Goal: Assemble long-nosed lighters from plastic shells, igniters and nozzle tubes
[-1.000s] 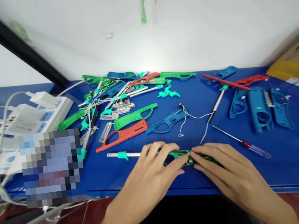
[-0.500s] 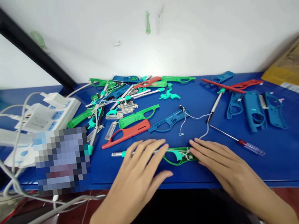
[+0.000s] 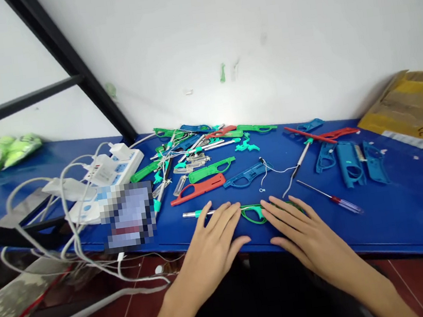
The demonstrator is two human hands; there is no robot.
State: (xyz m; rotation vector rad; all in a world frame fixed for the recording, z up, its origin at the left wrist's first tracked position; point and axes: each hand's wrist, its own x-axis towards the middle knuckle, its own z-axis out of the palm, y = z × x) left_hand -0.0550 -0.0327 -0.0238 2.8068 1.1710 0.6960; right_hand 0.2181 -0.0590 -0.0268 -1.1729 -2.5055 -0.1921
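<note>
A green lighter body (image 3: 253, 215) with a teal trigger and a metal tube lies on the blue table near its front edge. My left hand (image 3: 216, 238) rests over the tube side, fingers spread, thumb apart. Over the body's right part lies my right hand (image 3: 300, 225), its fingers also spread and flat. Both palms face down, and neither hand is wrapped round anything. Just behind them are a blue shell half (image 3: 247, 175) with a white wire and a red shell half (image 3: 197, 188). A screwdriver (image 3: 333, 197) lies right of my right hand.
Lighter parts (image 3: 191, 151) are heaped at the back left. Blue shells (image 3: 349, 163) and a red one lie at the right. A power strip (image 3: 120, 173) with plugs and cables, and a blurred-out phone (image 3: 129, 216), are at the left. A cardboard box (image 3: 415, 105) stands back right.
The view has shifted. My right hand has moved left over the green body and its thumb is now apart. My left hand remains spread at the tube side.
</note>
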